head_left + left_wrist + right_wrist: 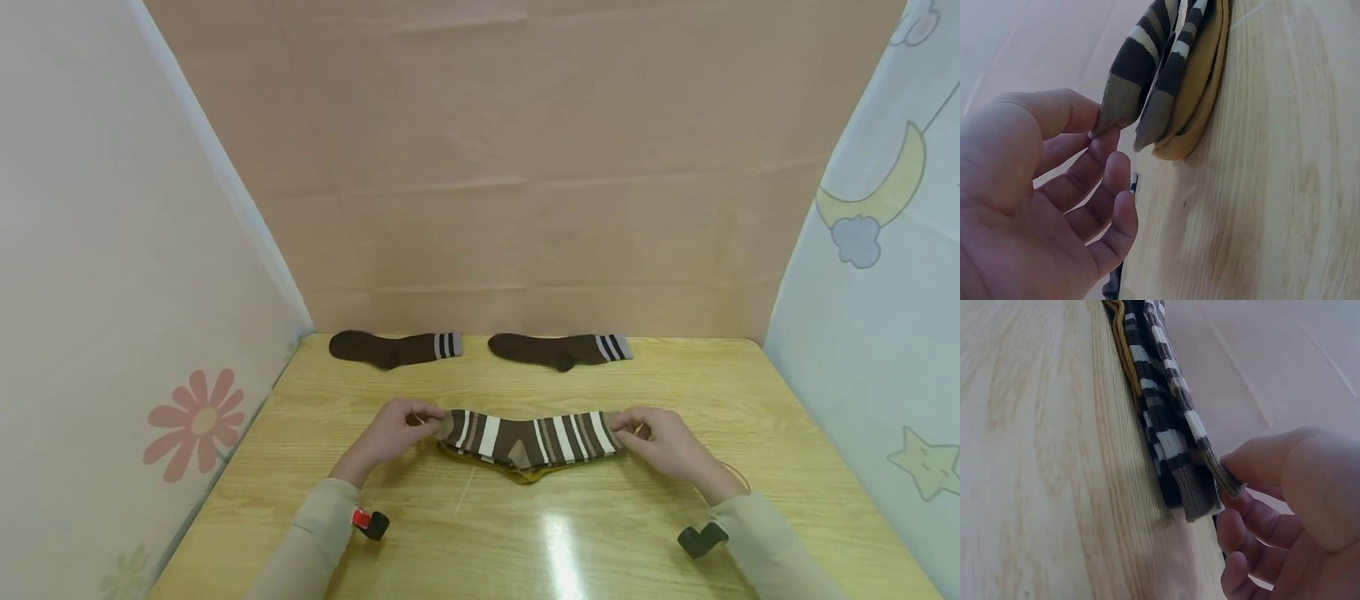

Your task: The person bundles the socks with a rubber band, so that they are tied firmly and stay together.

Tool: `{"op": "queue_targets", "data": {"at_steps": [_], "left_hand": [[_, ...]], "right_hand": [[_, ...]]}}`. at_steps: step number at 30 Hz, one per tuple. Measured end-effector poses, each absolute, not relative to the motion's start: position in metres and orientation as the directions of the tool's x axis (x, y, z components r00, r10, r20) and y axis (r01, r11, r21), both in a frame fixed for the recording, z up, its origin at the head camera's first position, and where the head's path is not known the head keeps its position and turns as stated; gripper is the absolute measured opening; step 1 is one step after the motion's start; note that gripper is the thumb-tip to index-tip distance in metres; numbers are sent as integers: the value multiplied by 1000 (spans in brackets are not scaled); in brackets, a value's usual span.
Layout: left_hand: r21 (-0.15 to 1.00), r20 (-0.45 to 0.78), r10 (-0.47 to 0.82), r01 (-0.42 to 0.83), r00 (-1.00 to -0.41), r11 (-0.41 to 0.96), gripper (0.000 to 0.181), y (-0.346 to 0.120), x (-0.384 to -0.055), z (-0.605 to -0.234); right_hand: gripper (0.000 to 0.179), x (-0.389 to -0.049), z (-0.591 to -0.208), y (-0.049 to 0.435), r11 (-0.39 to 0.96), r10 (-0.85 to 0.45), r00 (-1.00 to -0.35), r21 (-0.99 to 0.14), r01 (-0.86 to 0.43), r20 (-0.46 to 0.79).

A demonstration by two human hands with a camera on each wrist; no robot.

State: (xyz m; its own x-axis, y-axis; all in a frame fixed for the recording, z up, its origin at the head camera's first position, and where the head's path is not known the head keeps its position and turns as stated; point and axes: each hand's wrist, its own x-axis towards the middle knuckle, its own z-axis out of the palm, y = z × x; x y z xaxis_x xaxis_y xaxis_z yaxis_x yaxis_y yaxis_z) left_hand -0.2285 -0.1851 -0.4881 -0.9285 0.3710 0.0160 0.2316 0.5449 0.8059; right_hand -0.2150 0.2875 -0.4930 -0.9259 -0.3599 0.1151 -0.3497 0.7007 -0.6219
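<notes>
Left hand [397,432] and right hand [663,440], half-curled, pinch opposite ends of top sock [555,439]; yellow sock [1194,94] beneath mostly hidden; near edge of bench [450,550] cut off.

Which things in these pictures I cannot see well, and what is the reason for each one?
- Mustard layer, head view: mostly covered by the striped socks; its full shape is hidden.
- Dark thing, left wrist view: mostly behind the left hand; too little shows to name it.
- Sleeves, head view: cut off by the bottom edge.
</notes>
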Motion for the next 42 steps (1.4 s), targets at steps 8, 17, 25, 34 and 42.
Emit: {"op": "queue_targets", "data": {"at_steps": [8,17,25,34,42], "left_hand": [[814,14,379,231,-925,533,22,-184,-225,-489],[826,-14,375,200,-927,527,23,-183,-227,-493],[840,-22,404,202,-914,503,24,-184,-228,-497],[832,-10,429,231,-903,505,26,-187,-229,-502],[816,-7,417,236,-909,528,24,-186,-230,-503]], "right_hand": [[9,-215,-494,287,695,-378,-919,-621,-362,113],[9,-215,-499,287,696,-379,-915,-610,-378,134],[10,-217,-503,288,697,-373,-920,-620,-361,117],[9,-217,-503,288,696,-365,-926,-634,-337,92],[8,-218,-503,288,704,-353,-933,-635,-319,77]]}}
